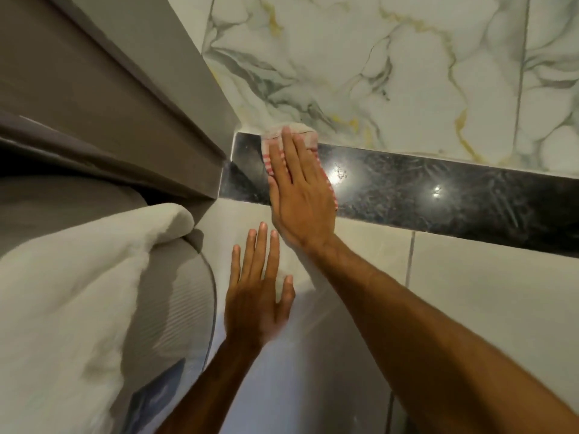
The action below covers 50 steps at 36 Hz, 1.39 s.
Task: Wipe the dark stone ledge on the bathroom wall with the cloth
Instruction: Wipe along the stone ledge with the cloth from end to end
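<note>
A glossy dark stone ledge (423, 195) runs across the bathroom wall from the door frame to the right edge, with light spots reflected in it. My right hand (297, 195) lies flat with fingers extended on a red-and-white striped cloth (308, 137), pressing it against the ledge's left end. Most of the cloth is hidden under the palm; its edges show around the fingers. My left hand (257, 296) rests flat and open on the pale tile below the ledge, holding nothing.
White marble-veined tiles (391, 73) cover the wall above the ledge, plain pale tiles (485, 292) below. A grey door frame (125, 98) stands at the left, touching the ledge's end. A white towel (78, 292) hangs over a grey object at lower left.
</note>
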Motion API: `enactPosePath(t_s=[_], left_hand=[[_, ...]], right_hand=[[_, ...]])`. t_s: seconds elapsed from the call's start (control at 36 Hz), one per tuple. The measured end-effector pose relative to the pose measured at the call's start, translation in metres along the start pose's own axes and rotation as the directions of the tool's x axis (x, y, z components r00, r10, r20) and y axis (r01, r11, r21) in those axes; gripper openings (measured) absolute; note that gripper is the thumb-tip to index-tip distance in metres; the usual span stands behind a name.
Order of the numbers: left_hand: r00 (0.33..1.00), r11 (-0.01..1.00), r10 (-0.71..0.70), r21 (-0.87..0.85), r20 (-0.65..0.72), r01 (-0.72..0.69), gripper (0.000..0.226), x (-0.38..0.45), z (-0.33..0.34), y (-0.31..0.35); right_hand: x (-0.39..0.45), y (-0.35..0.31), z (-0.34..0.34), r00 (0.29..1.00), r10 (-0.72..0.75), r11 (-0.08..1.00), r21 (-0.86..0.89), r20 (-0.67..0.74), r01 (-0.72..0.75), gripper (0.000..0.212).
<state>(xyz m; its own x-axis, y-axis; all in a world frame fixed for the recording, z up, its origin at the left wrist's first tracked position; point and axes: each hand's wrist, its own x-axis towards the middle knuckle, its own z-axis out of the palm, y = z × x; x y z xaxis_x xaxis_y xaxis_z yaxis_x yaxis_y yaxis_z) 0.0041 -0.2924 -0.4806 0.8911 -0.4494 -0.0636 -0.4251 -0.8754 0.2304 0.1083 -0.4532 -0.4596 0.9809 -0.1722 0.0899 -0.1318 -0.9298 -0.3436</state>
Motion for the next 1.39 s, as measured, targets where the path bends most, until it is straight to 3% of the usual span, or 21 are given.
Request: enactPosePath(t_s=[0.17,0.28,0.36,0.44,0.5,0.56,0.61,0.67,0.81,0.92,0.97,1.03,1.11,1.17,1.28,1.39], left_hand=[[0.999,1.000,-0.004,0.031,0.043,0.003,0.071,0.000,-0.008,0.004],[1.000,1.000,0.016,0.006,0.018,-0.016,0.068,-0.002,-0.008,0.003],[1.000,1.000,0.013,-0.026,-0.014,-0.013,0.069,-0.003,-0.004,0.002],[0.998,0.999,-0.011,-0.047,-0.054,0.008,0.071,-0.003,-0.002,0.002],[0.997,0.996,-0.031,-0.087,-0.071,0.025,0.072,-0.003,-0.003,0.003],[0.997,0.995,-0.039,-0.097,-0.069,0.033,0.070,-0.004,-0.003,0.002],[0.998,0.998,-0.030,-0.060,-0.064,0.026,0.066,-0.004,-0.003,0.003],[0.999,1.000,-0.015,0.007,-0.049,0.015,0.064,-0.005,-0.004,0.004],[1.000,0.995,-0.014,0.097,-0.017,0.015,0.068,-0.006,-0.005,0.003],[0.998,1.000,-0.008,0.009,-0.070,0.008,0.066,-0.006,-0.002,0.001],[0.994,0.999,-0.006,-0.052,-0.111,0.000,0.064,-0.005,-0.002,0.000],[0.994,0.995,-0.013,-0.096,-0.112,0.002,0.063,-0.005,-0.002,0.000],[0.997,0.997,-0.012,-0.074,-0.072,0.007,0.063,-0.004,-0.004,0.000],[0.999,0.999,-0.011,-0.042,-0.050,0.009,0.063,-0.004,-0.006,0.001],[0.997,1.000,-0.020,-0.021,-0.073,0.019,0.061,-0.006,-0.008,0.004],[0.995,1.000,-0.028,-0.007,-0.096,0.027,0.061,-0.005,-0.007,0.005]], right_hand=[[-0.086,0.017,-0.019,0.990,-0.090,0.996,0.003,0.106,0.090,0.065],[-0.107,0.037,-0.032,0.992,0.084,0.996,-0.006,0.091,-0.084,0.067],[-0.066,0.021,-0.026,0.970,0.242,0.970,-0.017,0.013,-0.241,0.067],[-0.018,-0.008,-0.011,0.959,0.281,0.960,0.013,-0.031,-0.280,0.069],[-0.003,-0.025,-0.005,0.976,0.220,0.975,0.020,-0.006,-0.220,0.066],[-0.010,-0.029,-0.005,0.997,0.064,0.998,0.018,0.035,-0.065,0.064],[-0.037,-0.018,-0.012,0.989,-0.127,0.992,0.000,0.075,0.127,0.064],[-0.069,0.004,-0.021,0.971,-0.222,0.974,-0.014,0.093,0.224,0.064],[-0.084,0.029,-0.038,0.994,0.075,0.997,0.000,0.081,-0.075,0.067],[-0.028,0.004,-0.024,0.961,0.275,0.961,-0.038,0.027,-0.274,0.070],[-0.001,-0.014,-0.013,0.967,0.254,0.967,-0.036,0.028,-0.252,0.072],[0.009,-0.024,-0.004,0.991,0.113,0.993,-0.051,0.071,-0.109,0.071],[-0.013,-0.018,-0.008,0.984,-0.109,0.993,-0.030,0.144,0.114,0.067],[-0.047,-0.003,-0.018,0.975,-0.150,0.988,-0.016,0.163,0.154,0.066],[-0.112,0.033,-0.038,0.989,-0.037,0.999,-0.024,0.141,0.040,0.066],[-0.099,0.037,-0.038,0.987,0.146,0.988,-0.070,0.073,-0.141,0.066]])
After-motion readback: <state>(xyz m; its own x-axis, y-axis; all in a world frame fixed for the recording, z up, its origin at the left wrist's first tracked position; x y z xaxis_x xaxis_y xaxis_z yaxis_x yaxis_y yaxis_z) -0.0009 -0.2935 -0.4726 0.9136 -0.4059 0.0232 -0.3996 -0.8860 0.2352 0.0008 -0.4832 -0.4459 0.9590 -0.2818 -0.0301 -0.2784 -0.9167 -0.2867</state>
